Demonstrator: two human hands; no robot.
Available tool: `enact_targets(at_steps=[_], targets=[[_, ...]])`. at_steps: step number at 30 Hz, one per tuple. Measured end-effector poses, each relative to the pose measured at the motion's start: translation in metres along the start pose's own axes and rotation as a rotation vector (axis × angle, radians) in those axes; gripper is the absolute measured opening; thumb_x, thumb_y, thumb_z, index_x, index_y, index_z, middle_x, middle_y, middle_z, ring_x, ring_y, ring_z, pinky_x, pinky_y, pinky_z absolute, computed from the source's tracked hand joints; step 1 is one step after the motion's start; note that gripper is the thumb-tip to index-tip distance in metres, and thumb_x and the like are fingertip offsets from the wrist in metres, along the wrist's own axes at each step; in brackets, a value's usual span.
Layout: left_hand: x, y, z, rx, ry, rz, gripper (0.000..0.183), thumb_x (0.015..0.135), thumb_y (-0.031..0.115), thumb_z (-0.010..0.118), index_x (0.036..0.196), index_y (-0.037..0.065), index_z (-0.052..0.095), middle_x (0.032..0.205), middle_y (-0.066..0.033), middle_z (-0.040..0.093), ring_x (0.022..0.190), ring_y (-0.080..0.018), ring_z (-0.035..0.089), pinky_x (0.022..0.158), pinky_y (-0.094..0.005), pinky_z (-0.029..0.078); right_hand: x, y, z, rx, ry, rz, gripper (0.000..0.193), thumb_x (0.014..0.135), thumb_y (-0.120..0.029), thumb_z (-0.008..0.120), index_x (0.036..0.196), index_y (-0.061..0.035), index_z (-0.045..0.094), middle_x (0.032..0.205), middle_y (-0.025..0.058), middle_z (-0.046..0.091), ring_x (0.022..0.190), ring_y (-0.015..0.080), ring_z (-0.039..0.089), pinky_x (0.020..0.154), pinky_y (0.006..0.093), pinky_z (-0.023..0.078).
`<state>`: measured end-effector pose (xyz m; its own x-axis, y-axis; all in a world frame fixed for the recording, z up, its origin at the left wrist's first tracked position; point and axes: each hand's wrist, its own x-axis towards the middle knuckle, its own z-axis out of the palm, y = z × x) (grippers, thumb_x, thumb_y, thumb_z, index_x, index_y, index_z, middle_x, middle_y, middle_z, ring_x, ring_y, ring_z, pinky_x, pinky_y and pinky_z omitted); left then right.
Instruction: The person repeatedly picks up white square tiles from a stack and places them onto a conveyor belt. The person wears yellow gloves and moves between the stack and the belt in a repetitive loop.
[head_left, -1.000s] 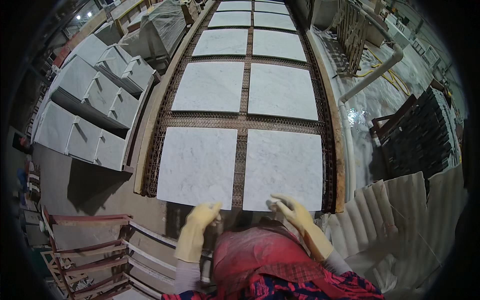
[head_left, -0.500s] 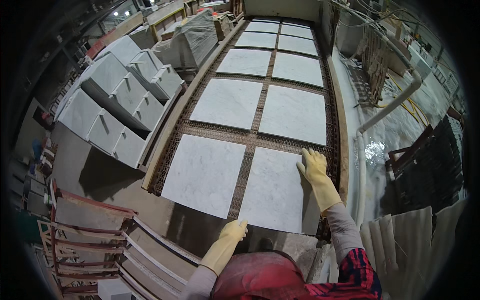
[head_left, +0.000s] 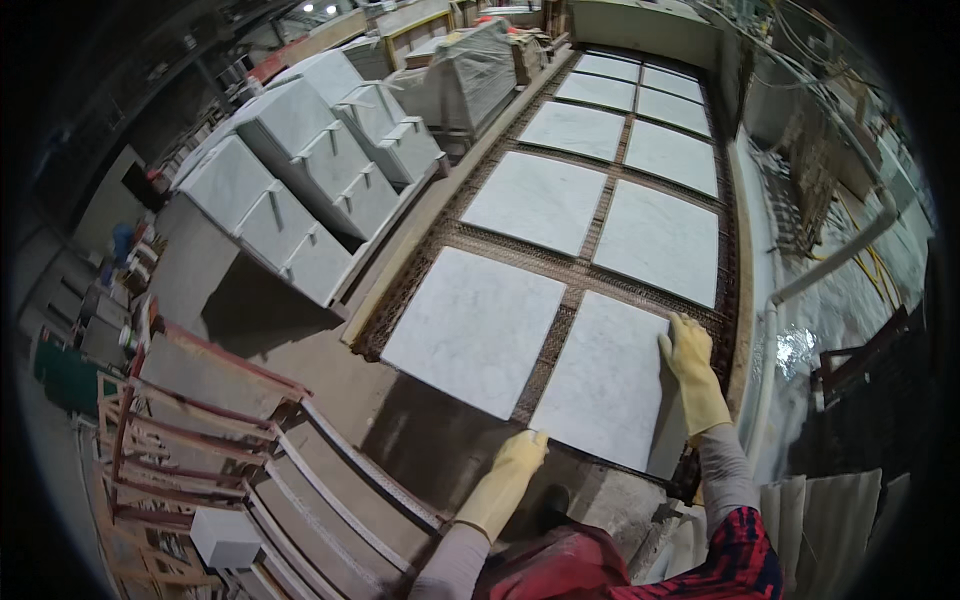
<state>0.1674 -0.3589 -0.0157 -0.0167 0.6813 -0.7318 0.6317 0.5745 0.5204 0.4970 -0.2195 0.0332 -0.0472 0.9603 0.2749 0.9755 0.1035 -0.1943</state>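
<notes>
A square white marble tile with faint grey veining (head_left: 605,380) lies at the near right end of a brown mesh conveyor belt (head_left: 520,262). My left hand (head_left: 512,475), in a pale yellow glove, pinches its near left corner. My right hand (head_left: 692,365), gloved alike, grips the right edge near the far corner; the fingers curl over that edge and the tips are partly hidden. Beside this tile on the left lies a matching tile (head_left: 475,325), which neither hand touches. More such tiles lie in two columns up the belt.
Bundled white slabs (head_left: 300,180) lean on a stand at left, with a plastic-wrapped stack behind. A rusty red metal rack (head_left: 200,430) with pale rails stands at lower left. A pipe (head_left: 830,245) and wet floor run along the right; corrugated sheets (head_left: 825,520) stand at lower right.
The view has swung left, so the belt and tiles now sit further right in the picture. Both hands keep the same places on the near right tile.
</notes>
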Motion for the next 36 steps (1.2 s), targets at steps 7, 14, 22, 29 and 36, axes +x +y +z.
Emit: enact_targets(at_steps=[7,14,22,29,36], targets=[[-0.078,-0.136,0.045,-0.289,-0.105,0.018,0.051,0.093,0.046,0.038,0.085,0.005,0.068,0.077,-0.0067,0.068,0.069,-0.0172,0.064,0.072,-0.0327,0.050,-0.016,-0.002,0.016,-0.144,0.048,-0.006,0.049,0.083,-0.025,0.064,0.124,-0.0021,0.051,0.123,0.0238,0.055,0.115,0.0386,0.051,0.097,0.0461,0.040],[-0.171,-0.454,0.168,-0.653,0.188,-0.490,0.040,0.094,0.038,0.042,0.089,0.006,0.066,0.073,-0.0082,0.067,0.065,-0.0188,0.063,0.067,-0.0346,0.049,-0.116,-0.084,0.057,-0.123,0.293,-0.250,0.044,0.083,-0.003,0.048,0.126,0.0011,0.050,0.125,0.0287,0.051,0.113,0.0454,0.049,0.098,0.0511,0.037],[-0.373,-0.510,0.269,-1.291,0.827,-0.164,0.041,0.093,0.030,0.049,0.066,0.002,0.063,0.061,-0.0104,0.062,0.054,-0.0201,0.056,0.051,-0.0364,0.045,-0.273,-0.292,0.045,0.420,0.172,-0.696,0.037,0.075,-0.015,0.062,0.110,-0.0036,0.061,0.102,0.0142,0.066,0.095,0.0356,0.061,0.086,0.0433,0.048],[-0.404,-0.582,0.344,-1.118,0.608,-0.521,0.046,0.092,0.039,0.046,0.077,0.001,0.067,0.070,-0.0126,0.065,0.062,-0.0227,0.058,0.056,-0.0365,0.045,-0.480,-0.488,0.036,0.674,-0.679,-1.102,0.036,0.085,-0.026,0.060,0.119,-0.0161,0.060,0.095,0.0118,0.066,0.092,0.0319,0.062,0.084,0.0415,0.049],[-0.450,-0.602,0.354,-1.416,0.807,-0.591,0.044,0.092,0.040,0.047,0.084,0.001,0.066,0.075,-0.0134,0.066,0.067,-0.0235,0.059,0.060,-0.0371,0.046,-0.595,-0.574,0.027,0.576,-1.036,-1.571,0.035,0.089,-0.029,0.056,0.122,-0.0175,0.058,0.101,0.0112,0.066,0.093,0.0327,0.063,0.086,0.0417,0.050]])
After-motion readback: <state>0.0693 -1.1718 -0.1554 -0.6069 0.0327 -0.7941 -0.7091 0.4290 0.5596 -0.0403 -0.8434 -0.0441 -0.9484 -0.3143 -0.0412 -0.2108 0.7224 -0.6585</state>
